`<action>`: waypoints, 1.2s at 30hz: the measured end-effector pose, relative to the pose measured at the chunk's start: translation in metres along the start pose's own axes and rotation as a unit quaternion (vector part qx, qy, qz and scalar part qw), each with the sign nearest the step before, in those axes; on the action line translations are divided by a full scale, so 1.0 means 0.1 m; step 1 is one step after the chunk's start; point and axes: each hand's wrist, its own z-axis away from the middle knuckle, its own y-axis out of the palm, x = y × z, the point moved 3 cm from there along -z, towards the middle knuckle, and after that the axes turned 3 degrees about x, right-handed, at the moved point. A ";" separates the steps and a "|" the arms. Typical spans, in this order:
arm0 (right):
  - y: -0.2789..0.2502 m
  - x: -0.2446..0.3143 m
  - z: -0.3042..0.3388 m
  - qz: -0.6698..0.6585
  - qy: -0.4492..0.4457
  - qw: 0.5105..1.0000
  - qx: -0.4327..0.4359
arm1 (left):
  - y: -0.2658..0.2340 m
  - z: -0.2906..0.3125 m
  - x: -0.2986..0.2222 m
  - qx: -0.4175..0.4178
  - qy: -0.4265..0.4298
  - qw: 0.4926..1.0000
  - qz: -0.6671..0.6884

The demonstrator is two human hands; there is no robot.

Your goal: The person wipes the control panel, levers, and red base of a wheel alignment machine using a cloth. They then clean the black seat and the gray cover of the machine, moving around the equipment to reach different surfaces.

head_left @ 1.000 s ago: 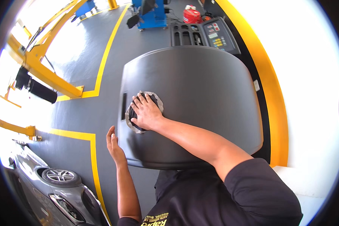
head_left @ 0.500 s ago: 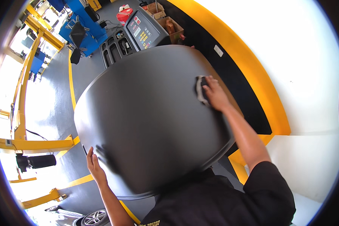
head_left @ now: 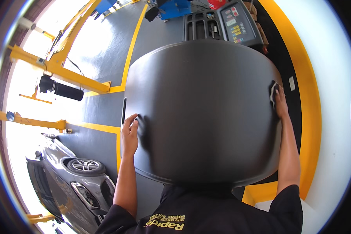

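Observation:
A large dark grey curved cover (head_left: pixel 206 109) of a machine fills the middle of the view. My left hand (head_left: pixel 129 134) rests flat on its left edge, fingers spread, beside a narrow slot. My right hand (head_left: pixel 280 102) is stretched out to the cover's far right edge and presses a small grey cloth (head_left: pixel 273 93) against the surface. Most of the cloth is hidden under my fingers.
Behind the cover sits the machine's control panel with coloured keys (head_left: pixel 238 23) and a tool tray (head_left: pixel 201 27). Yellow lift arms (head_left: pixel 62 74) and yellow floor lines (head_left: pixel 105 128) lie to the left. A grey car (head_left: pixel 74 183) stands at lower left. A yellow and white wall (head_left: pixel 312 97) runs along the right.
My right hand with the cloth slid from the cover's left side across to its right edge. My left hand moved up onto the left edge. The view swung as my head turned.

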 end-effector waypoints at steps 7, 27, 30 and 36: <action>0.29 3.08 1.00 0.179 -0.183 0.966 -0.040 | -0.14 -0.07 0.14 -0.036 0.011 0.997 0.074; 3.82 6.72 1.34 0.380 -0.425 0.785 0.242 | -0.85 -0.12 0.49 -0.020 0.020 0.979 0.200; 3.80 6.73 0.97 0.375 -0.412 0.800 0.222 | -0.72 -0.17 0.38 -0.010 0.029 0.983 0.183; 2.60 6.16 0.40 0.271 -0.353 0.888 0.121 | -0.52 -0.30 0.25 0.001 0.037 0.992 0.117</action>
